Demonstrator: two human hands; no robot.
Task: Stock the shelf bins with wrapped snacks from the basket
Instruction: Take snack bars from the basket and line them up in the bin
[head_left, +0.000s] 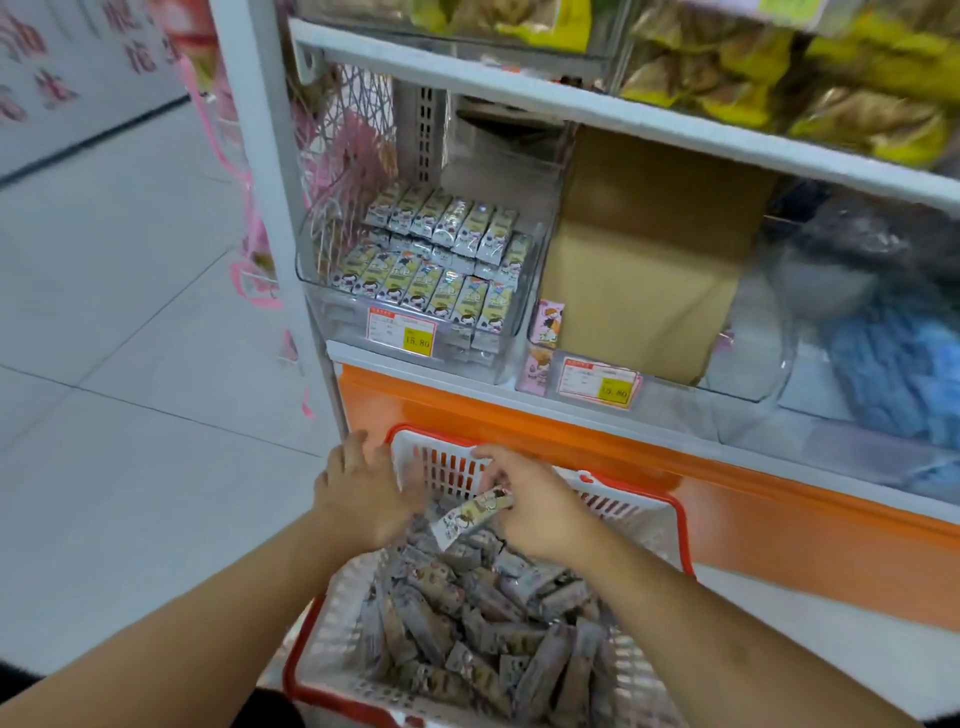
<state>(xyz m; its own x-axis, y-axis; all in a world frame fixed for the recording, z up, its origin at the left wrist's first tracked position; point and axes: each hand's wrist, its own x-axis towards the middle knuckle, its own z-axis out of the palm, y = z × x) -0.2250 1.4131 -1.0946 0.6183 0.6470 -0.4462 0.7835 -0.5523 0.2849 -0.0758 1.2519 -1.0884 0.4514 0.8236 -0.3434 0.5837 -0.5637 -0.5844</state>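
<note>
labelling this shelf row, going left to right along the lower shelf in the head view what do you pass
clear bin of green wrapped snacks → pink snack packs → cardboard box → clear bin holding blue fluffy stuff

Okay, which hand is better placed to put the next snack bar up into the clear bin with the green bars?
Right. The right hand already pinches a wrapped snack bar above the basket, so it could probably go straight up to the clear bin. The left hand holds no visible bar.
</note>
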